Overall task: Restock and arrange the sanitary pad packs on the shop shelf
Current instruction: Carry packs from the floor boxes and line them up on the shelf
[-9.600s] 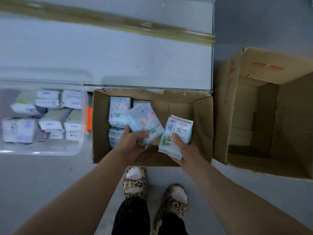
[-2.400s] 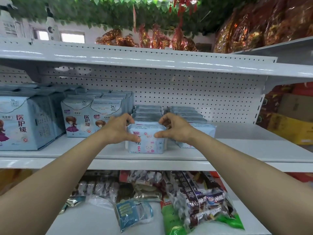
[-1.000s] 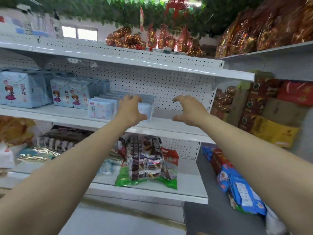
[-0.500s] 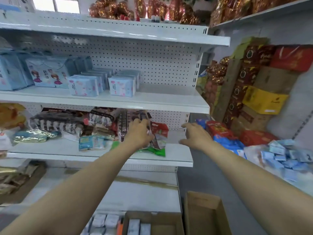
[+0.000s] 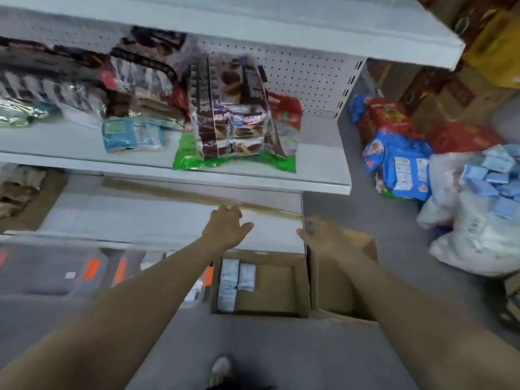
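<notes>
Above the cardboard box point(image 5: 304, 285) on the floor, where a few sanitary pad packs point(image 5: 236, 278) lie at its left side, the left hand point(image 5: 228, 229) and right hand point(image 5: 323, 238) hover empty with loose fingers, seemingly fetching more stock, so the next move calls for reaching down to grip packs.

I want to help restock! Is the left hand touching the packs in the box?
Apart. Head view: the left hand is open, with box wall showing between it and the pad packs.

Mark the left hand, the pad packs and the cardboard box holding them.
left hand point(image 5: 225, 230): head view, back of the hand.
pad packs point(image 5: 230, 281): head view, top face of the packs.
cardboard box point(image 5: 271, 289): head view, bare inner floor.
</notes>
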Demonstrator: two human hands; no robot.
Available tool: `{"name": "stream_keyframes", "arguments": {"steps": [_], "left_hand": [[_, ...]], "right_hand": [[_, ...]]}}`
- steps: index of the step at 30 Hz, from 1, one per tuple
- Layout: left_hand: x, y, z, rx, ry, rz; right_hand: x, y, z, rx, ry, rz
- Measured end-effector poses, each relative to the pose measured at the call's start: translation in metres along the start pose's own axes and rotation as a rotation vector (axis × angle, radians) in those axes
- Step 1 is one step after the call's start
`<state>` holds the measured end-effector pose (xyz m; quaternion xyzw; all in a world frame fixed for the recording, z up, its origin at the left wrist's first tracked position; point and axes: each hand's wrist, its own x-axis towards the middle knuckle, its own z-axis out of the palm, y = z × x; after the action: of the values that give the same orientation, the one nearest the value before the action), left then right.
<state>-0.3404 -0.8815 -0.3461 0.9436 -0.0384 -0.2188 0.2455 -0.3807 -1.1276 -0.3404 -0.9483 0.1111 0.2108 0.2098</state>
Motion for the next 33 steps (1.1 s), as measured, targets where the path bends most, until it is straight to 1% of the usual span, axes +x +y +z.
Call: {"name": "stream_keyframes", "arguments": {"steps": [6, 10, 15, 18, 21, 24, 26, 29, 33], "left_hand": [[0.049, -0.088, 0.107, -0.025, -0.180, -0.181], [0.074, -0.149, 0.203, -0.116, -0.229, -0.331], [0.102, -0.216, 0.325, -0.235, -0.296, -0.463], [0.123, -0.249, 0.387, -0.296, -0.288, -0.531], [0.149, -0.271, 0.434, -0.373, -0.249, -0.662], [0.175, -0.280, 0.467, -0.436, -0.222, -0.779], [0.190, -0.288, 0.490, -0.438, -0.195, -0.799], [0.207, -0.297, 0.522, -0.435, -0.158, -0.810], [0.226, -0.293, 0.549, -0.441, -0.132, -0.880]], "right_hand": [[0.054, 0.027, 0.112, 0.093, -0.231, 0.082], [0.099, 0.056, 0.197, 0.159, -0.341, 0.171], [0.158, 0.095, 0.310, 0.201, -0.446, 0.259], [0.195, 0.117, 0.377, 0.251, -0.486, 0.334], [0.236, 0.137, 0.440, 0.334, -0.498, 0.446], [0.272, 0.152, 0.489, 0.495, -0.485, 0.547], [0.294, 0.162, 0.514, 0.629, -0.461, 0.570], [0.324, 0.175, 0.551, 0.698, -0.444, 0.588], [0.355, 0.188, 0.591, 0.819, -0.475, 0.611]]}}
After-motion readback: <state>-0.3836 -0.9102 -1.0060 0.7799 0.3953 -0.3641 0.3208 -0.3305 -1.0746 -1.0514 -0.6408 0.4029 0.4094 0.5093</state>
